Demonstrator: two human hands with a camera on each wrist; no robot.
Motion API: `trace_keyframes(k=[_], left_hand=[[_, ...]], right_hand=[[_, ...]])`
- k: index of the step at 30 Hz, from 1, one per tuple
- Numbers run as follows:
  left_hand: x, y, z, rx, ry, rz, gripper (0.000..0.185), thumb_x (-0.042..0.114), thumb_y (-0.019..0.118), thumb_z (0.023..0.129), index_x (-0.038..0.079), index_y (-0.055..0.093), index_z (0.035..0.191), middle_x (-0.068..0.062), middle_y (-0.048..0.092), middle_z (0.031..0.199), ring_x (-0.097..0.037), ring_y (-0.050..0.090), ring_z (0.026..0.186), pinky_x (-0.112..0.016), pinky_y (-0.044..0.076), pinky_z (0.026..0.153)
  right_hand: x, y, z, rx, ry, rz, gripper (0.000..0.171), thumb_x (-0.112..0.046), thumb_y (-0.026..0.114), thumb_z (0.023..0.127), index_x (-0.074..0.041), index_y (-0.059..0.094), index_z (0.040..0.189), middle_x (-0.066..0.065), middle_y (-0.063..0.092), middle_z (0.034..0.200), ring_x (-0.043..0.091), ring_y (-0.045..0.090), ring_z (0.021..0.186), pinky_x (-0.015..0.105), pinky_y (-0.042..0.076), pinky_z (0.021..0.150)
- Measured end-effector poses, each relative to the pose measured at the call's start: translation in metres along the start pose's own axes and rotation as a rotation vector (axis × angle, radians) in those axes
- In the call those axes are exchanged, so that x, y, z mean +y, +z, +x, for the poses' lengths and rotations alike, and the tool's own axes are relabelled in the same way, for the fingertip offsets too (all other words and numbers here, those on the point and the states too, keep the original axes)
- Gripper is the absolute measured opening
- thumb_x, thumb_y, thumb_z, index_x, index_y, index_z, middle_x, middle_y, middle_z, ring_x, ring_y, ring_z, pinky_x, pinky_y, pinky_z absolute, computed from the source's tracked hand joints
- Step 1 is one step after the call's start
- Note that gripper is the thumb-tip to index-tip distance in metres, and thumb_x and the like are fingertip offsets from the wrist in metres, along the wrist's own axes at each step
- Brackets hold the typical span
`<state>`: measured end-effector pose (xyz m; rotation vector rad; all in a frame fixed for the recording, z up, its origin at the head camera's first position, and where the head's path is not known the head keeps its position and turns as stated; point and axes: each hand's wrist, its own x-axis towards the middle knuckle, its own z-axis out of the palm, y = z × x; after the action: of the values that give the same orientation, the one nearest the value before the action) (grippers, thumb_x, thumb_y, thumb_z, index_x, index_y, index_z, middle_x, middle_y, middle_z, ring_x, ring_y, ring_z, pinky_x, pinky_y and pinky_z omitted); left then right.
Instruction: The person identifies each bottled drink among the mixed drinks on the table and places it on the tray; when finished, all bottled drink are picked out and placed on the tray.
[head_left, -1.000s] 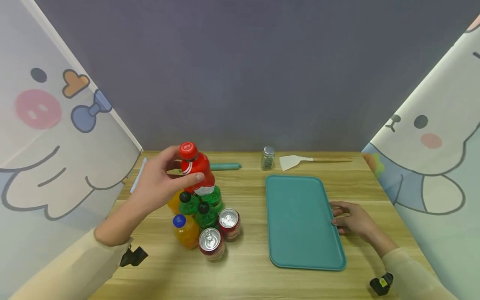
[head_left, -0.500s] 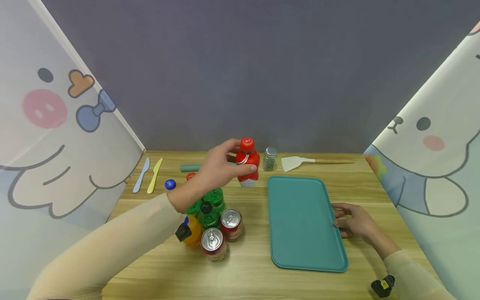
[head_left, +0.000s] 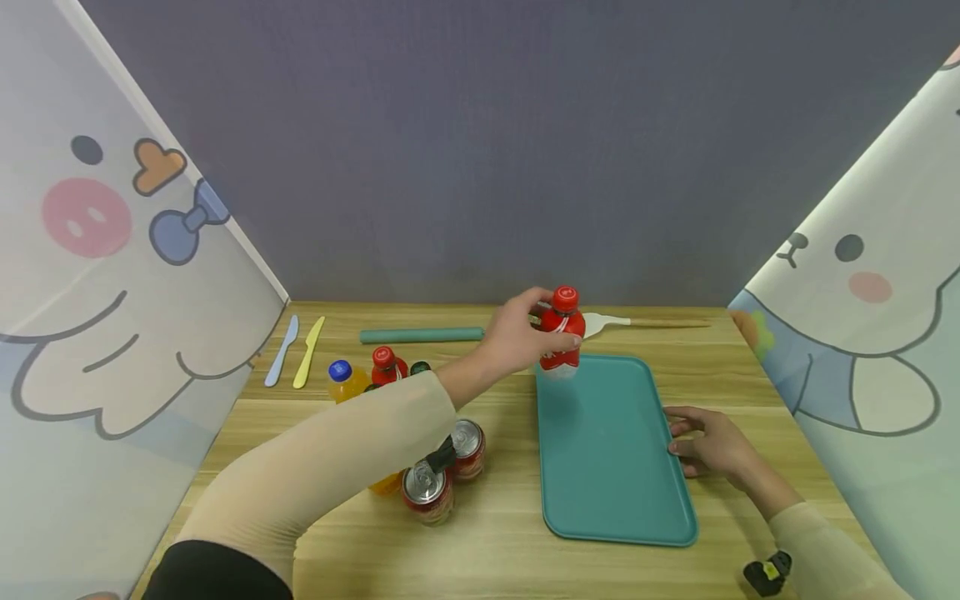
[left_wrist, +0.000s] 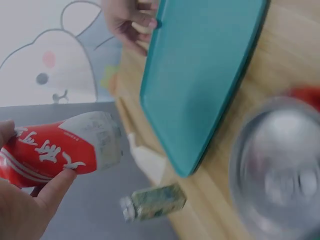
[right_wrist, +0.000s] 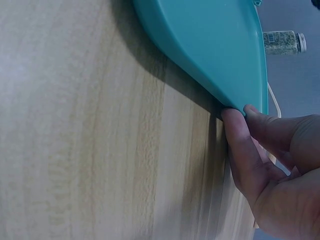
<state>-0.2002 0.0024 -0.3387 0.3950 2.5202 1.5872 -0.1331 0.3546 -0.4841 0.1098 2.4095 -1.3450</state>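
The left arm stretches forward and across the body in a cream sleeve, its left hand (head_left: 525,337) raised with fingers (head_left: 558,339) and thumb curled in a grip. The right hand (head_left: 712,443) lies low, palm down, fingers (right_wrist: 237,137) bent in a pinch.

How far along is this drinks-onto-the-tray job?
Barely begun. Done: nothing stands on the teal tray yet. In hand: the left hand holds a red bottle over the tray's far corner, while the right hand steadies its edge. Left: the other bottles and the cans wait on the table.
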Motion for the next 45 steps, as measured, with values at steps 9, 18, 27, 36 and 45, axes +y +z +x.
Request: trace_keyframes(k=[9,18,27,36,45], left_hand=[[-0.007,0.057,0.011,0.006,-0.044,0.002,0.056,0.029,0.087,0.084,0.018,0.06,0.131,0.001,0.065,0.109,-0.014,0.063,0.093,-0.026,0.058,0.071],[-0.014,0.101,0.031,0.013,-0.054,0.072,0.048,0.031,0.086,0.085,0.02,0.06,0.124,0.002,0.068,0.108,-0.009,0.062,0.088,-0.023,0.055,0.066],[-0.026,0.13,0.054,0.04,-0.049,0.058,0.052,0.033,0.086,0.085,0.021,0.06,0.129,0.002,0.069,0.115,-0.011,0.065,0.096,-0.023,0.056,0.073],[-0.035,0.153,0.066,0.044,-0.021,0.018,0.055,0.03,0.086,0.085,0.022,0.061,0.134,0.003,0.068,0.119,-0.01,0.065,0.101,-0.022,0.057,0.077],[-0.042,0.172,0.069,0.054,0.005,0.017,0.055,0.026,0.085,0.087,0.02,0.061,0.135,0.004,0.064,0.128,-0.011,0.065,0.11,-0.021,0.056,0.083]], right_hand=[[0.001,-0.002,0.0,0.0,-0.007,0.015,0.068,0.003,0.072,0.091,0.008,0.04,0.152,0.03,0.059,0.12,0.026,0.069,0.074,0.042,0.063,0.061],[0.0,-0.001,0.001,0.019,0.01,0.005,0.068,0.004,0.072,0.091,0.008,0.041,0.151,0.03,0.059,0.12,0.025,0.069,0.074,0.043,0.063,0.061],[0.002,0.001,0.004,0.028,0.02,-0.004,0.066,0.004,0.072,0.09,0.008,0.043,0.15,0.03,0.06,0.119,0.024,0.07,0.073,0.043,0.063,0.06],[-0.001,0.002,0.003,0.044,0.027,-0.023,0.065,0.004,0.072,0.091,0.008,0.044,0.149,0.03,0.06,0.12,0.023,0.069,0.071,0.042,0.063,0.06],[0.001,0.004,0.004,0.05,0.026,-0.032,0.064,0.004,0.072,0.09,0.007,0.045,0.149,0.029,0.061,0.118,0.023,0.069,0.074,0.043,0.063,0.06]])
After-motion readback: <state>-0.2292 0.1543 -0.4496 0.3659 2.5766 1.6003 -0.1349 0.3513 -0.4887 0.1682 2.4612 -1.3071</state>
